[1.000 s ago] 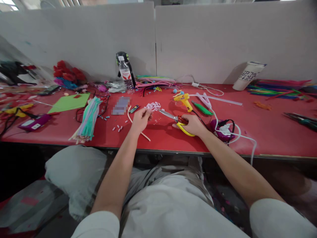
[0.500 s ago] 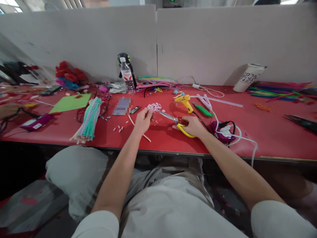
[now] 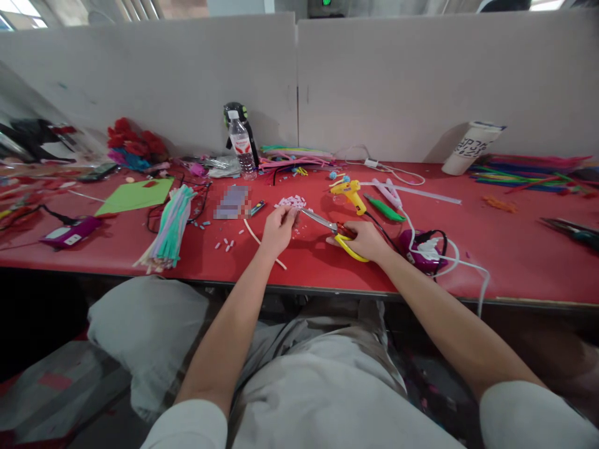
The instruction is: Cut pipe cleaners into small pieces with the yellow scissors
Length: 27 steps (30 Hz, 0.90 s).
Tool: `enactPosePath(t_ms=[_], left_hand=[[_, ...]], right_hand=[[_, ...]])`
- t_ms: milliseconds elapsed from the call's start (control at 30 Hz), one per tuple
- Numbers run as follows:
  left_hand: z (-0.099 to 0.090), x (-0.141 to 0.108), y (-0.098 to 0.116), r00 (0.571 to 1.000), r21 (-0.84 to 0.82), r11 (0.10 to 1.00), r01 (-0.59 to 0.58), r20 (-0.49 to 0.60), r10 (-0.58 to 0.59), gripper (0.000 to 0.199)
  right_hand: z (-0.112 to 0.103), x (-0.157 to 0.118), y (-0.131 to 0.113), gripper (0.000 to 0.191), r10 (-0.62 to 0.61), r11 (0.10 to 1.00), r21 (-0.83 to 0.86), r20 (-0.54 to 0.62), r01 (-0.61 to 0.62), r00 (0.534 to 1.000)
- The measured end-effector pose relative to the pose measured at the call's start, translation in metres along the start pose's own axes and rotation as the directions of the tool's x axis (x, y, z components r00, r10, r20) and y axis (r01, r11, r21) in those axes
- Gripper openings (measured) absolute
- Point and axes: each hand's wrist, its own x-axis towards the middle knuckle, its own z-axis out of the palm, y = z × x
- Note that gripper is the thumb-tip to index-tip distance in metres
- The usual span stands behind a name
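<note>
My right hand point(image 3: 362, 240) is wrapped round the yellow and red handles of a pair of scissors point(image 3: 321, 219), whose blades point left. Close to the blade tips, my left hand point(image 3: 278, 229) is closed in a pinch; whatever its fingertips hold is too small to make out. Just beyond the fingers lies a heap of short pale pink pieces point(image 3: 296, 201) on the red table point(image 3: 318, 268). A cream fuzzy stem point(image 3: 253, 232) passes beneath my left wrist, partly covered. Several more cut bits point(image 3: 228, 245) are scattered to the left.
A yellow glue gun point(image 3: 350, 194) and a green tool point(image 3: 384, 207) lie beyond my right hand. A bundle of pastel pipe cleaners point(image 3: 171, 227) is at left, a water bottle point(image 3: 241, 146) behind. Purple boxes with cords point(image 3: 423, 249) sit at right; a white cup point(image 3: 470, 149) leans farther back.
My left hand has shifted slightly right, closer to the scissor tips. The scissors stay nearly in place in my right hand. Another person's hand at the far left has gone from view.
</note>
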Motion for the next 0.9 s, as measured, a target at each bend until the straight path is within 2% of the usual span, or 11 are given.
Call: enactPosePath(t_ms=[200, 367, 500, 900], left_hand=[[0.000, 0.000, -0.003, 0.999, 0.002, 0.999, -0.042, 0.031, 0.041, 0.026], [-0.001, -0.001, -0.001, 0.998, 0.018, 0.998, -0.060, 0.021, 0.060, 0.025], [-0.001, -0.002, 0.003, 0.997, 0.047, 0.996, -0.079, 0.000, 0.079, 0.026], [-0.001, 0.000, 0.004, 0.995, 0.005, 0.995, -0.103, -0.001, 0.103, 0.029]], right_hand=[[0.001, 0.000, 0.000, 0.057, 0.002, 0.998, -0.067, 0.006, -0.002, 1.000], [-0.005, -0.002, -0.012, 0.052, -0.007, 0.933, -0.361, -0.026, -0.003, 1.000], [-0.007, -0.002, -0.020, 0.051, -0.011, 0.866, -0.499, 0.032, 0.025, 0.999], [-0.004, 0.000, -0.019, 0.060, 0.045, 0.841, -0.542, 0.065, -0.002, 0.997]])
